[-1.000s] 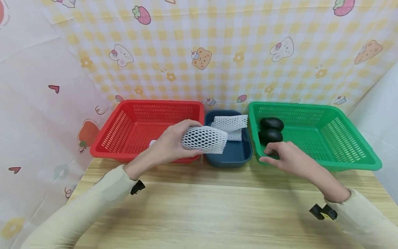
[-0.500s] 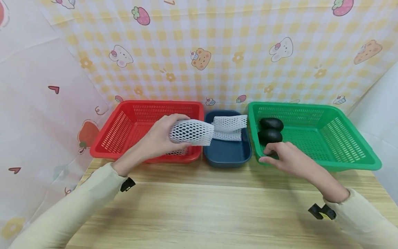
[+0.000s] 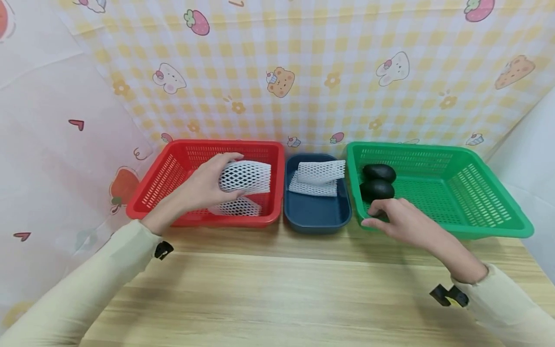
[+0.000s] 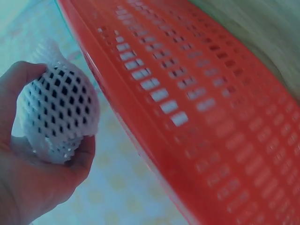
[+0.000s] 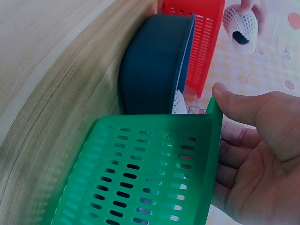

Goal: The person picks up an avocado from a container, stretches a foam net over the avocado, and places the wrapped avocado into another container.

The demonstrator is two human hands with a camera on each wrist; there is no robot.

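In the head view my left hand holds a white foam net sleeve over the red basket. A dark oval fruit inside shows through its mesh; the thumb and fingers curve round the sleeve in the left wrist view. Below it a second netted fruit lies in the red basket. My right hand stays at the near left corner of the green basket, thumb at the rim, fingers loosely bent on the inner side. Two smooth black oval fruits lie there, close to those fingers.
Between the baskets stands a dark blue tub with flat white net sleeves in it. All three containers stand side by side on a wooden table. A patterned cloth hangs behind them.
My left hand has moved left with the netted fruit, from the tub's edge to over the red basket. The netted fruit beneath has come into fuller view. The right hand has stayed put.
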